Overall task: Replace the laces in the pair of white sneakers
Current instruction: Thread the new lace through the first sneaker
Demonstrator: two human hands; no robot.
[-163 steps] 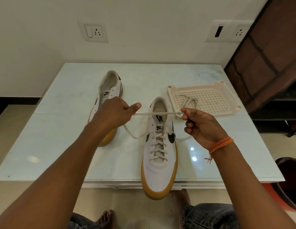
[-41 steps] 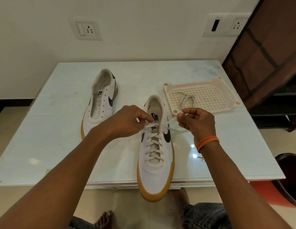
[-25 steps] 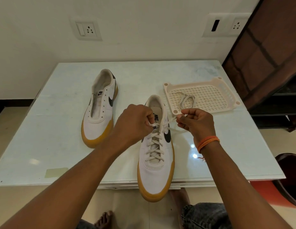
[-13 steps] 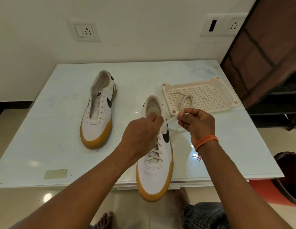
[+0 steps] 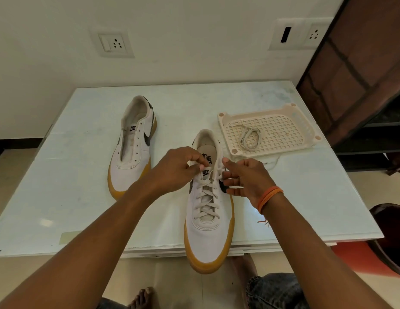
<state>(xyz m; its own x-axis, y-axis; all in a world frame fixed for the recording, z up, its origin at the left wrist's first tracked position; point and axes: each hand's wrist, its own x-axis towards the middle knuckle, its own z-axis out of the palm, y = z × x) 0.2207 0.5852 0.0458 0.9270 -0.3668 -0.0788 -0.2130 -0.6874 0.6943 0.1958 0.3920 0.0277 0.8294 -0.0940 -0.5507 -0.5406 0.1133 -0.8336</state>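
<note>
A white sneaker with a gum sole (image 5: pixel 209 233) lies in front of me, toe hanging over the table's near edge, a cream lace (image 5: pixel 205 201) crossed through its eyelets. My left hand (image 5: pixel 174 170) pinches one lace end at the top eyelets by the tongue. My right hand (image 5: pixel 246 177) holds the other lace end on the shoe's right side; that end trails off toward the tray. The second white sneaker (image 5: pixel 134 143) lies to the left with bare eyelets. A coiled lace (image 5: pixel 250 138) rests in the tray.
A cream perforated plastic tray (image 5: pixel 284 128) sits at the right rear of the pale glass-topped table (image 5: pixel 83 175). A strip of tape (image 5: pixel 69 237) is near the front left edge. A dark wooden cabinet (image 5: pixel 362 63) stands right; a dark stool (image 5: pixel 393 237) is lower right.
My left hand has drawn back from over the tongue to the left top eyelets. My right hand has dropped lower beside the shoe, its fingers spread along the lace.
</note>
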